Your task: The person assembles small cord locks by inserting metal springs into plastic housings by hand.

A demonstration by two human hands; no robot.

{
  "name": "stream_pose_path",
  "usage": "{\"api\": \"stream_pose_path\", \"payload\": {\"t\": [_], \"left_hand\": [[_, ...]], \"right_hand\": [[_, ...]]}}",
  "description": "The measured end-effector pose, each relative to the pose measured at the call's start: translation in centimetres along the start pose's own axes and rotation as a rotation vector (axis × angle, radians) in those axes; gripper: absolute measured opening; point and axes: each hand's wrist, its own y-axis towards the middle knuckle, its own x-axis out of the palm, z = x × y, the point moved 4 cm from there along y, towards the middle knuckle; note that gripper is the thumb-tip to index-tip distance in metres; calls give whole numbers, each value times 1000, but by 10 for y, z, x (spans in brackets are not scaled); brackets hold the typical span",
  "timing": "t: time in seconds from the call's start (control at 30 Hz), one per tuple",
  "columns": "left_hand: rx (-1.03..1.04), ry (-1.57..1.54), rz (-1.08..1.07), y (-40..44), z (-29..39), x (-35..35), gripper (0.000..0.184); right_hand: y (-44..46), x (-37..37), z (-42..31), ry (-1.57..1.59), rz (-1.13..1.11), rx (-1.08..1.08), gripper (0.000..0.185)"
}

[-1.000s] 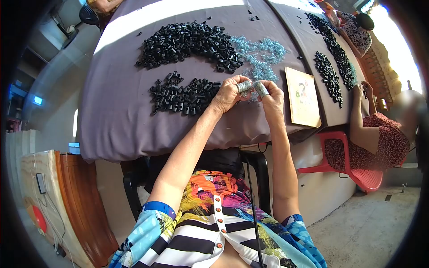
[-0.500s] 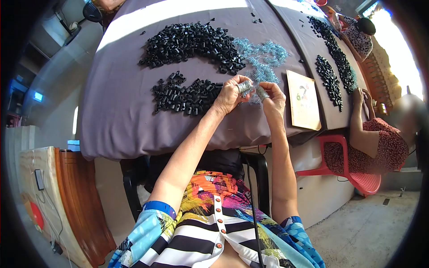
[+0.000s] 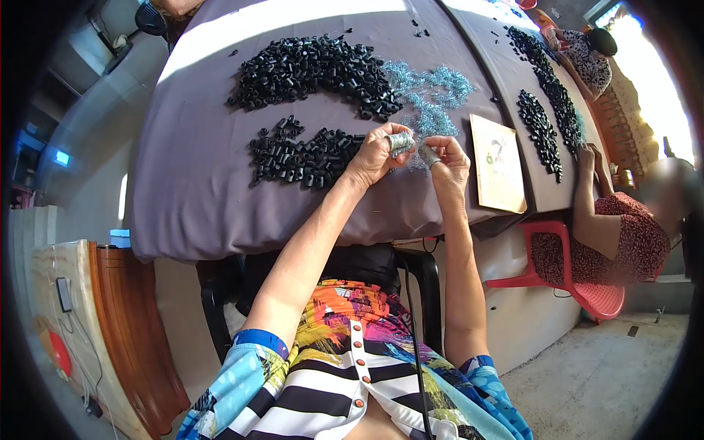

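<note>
Fingers (image 3: pixel 400 141), some wrapped, bend toward thumbs on left hand (image 3: pixel 376 158) and right hand (image 3: pixel 450 164); cannot tell what they grip. Beyond, inward from near edge of table (image 3: pixel 198 191): silvery-blue spring-like pieces (image 3: pixel 433 114), loose, uncontained; likely light, tangle-prone, best pinched by ends. Black tubular sleeves (image 3: pixel 301 73) heaped leftward.

Daylight burns an opening (image 3: pixel 653 81) at upper right to white, while hard-edged glare crosses the far end of the bench (image 3: pixel 191 161); its near side lies in soft shade. Fisheye distortion curves the edges into black corners, the pale-blue pile (image 3: pixel 433 84) dissolves into unresolved detail, and 1 co-worker's head (image 3: pixel 671 183) is blurred.
</note>
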Motion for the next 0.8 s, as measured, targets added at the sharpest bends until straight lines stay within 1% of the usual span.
{"api": "stream_pose_path", "payload": {"t": [0.13,0.23,0.33,0.43,0.53,0.63,0.67,0.73,0.8], "left_hand": [[1,-22,-11,0,0,1,16],[-3,-13,4,0,0,1,17],[-3,-8,-6,-1,1,2,16],[-7,1,-7,0,0,0,15],[1,12,-13,1,-1,-1,15],[-3,11,20,1,-2,-1,15],[-5,6,-3,1,-2,-1,15],[-2,-6,-48,2,-2,-3,15],[4,-2,-1,2,-3,-4,16]], "right_hand": [[-3,0,1,-70,8,-29,16],[-5,3,-4,129,-47,62,14],[-6,3,-3,258,-6,212,14],[-5,6,-2,220,-30,318,21],[-4,11,-4,162,-45,340,24],[-3,11,3,-103,-112,310,25],[-2,10,7,-102,-42,293,23],[-3,11,3,-100,-62,273,22],[-4,10,3,-92,-75,271,20]]}}
